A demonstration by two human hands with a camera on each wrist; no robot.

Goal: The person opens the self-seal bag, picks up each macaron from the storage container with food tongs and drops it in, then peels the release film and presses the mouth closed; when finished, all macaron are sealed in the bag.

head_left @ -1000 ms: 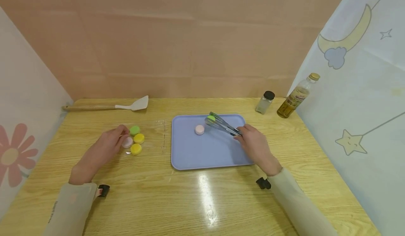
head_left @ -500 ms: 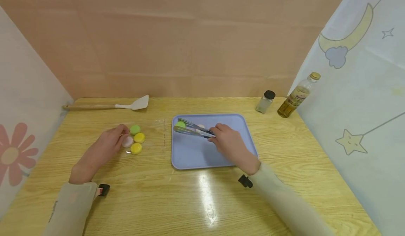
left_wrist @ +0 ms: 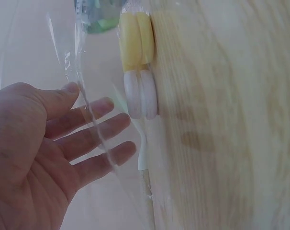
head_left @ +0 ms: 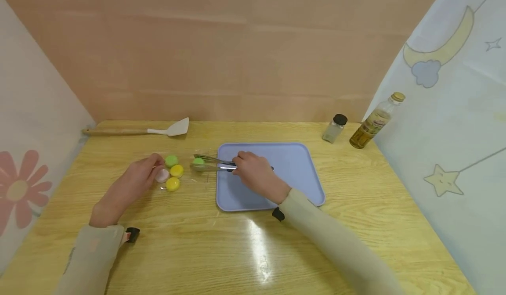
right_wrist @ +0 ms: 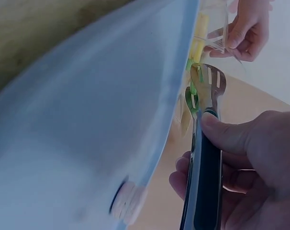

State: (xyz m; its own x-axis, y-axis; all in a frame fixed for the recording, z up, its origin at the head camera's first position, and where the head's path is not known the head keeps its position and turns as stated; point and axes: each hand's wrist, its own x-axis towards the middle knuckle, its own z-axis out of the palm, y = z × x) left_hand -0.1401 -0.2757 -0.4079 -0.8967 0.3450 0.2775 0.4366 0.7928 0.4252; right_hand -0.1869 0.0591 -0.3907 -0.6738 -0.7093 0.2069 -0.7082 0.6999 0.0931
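My right hand grips metal tongs by their dark handles. Between the tongs' slotted tips sits a green macaron, just left of the tray's edge and over a clear plastic bag. With thumb and fingers, my left hand holds up the bag's open edge at its left. Inside the film lie another green macaron, two yellow macarons and a pale pink macaron. One more pink macaron rests on the blue tray; my right hand hides it in the head view.
A white spatula with a wooden handle lies along the back left. At the back right stand a small black-capped jar and an oil bottle. Decorated panels flank the wooden table, and a tan backdrop closes off the rear.
My right hand has carried the green macaron in the tongs leftward, from over the tray's far side past its left edge to the bag. The left hand has stayed in place.
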